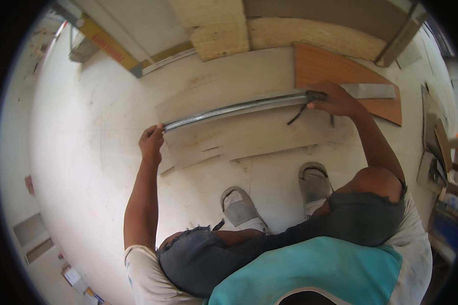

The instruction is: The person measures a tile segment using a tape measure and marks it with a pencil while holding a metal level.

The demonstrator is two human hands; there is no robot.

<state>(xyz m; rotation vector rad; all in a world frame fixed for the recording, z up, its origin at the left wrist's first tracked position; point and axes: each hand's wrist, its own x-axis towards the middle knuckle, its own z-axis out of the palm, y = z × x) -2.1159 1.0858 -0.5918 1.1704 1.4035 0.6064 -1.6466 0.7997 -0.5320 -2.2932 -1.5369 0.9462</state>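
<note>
A tape measure's silvery blade (234, 110) stretches between my two hands, slanting up slightly to the right. My left hand (151, 143) pinches its left end. At the other end my right hand (336, 100) is closed around the dark case (316, 95), most of which the fingers hide. A thin black strap (297, 115) dangles beside that hand. Beneath the blade, a long greyish-beige board (275, 134) lies flat on the pale floor. Whether the blade touches the board I cannot tell.
An orange-brown board (315, 63) with a pale strip (374, 91) on it lies at the far right. Wooden panels (219, 33) and a yellow bar (104, 43) stand at the back. Offcuts (432, 168) lean at the right. My slippered feet (241, 206) are near the board.
</note>
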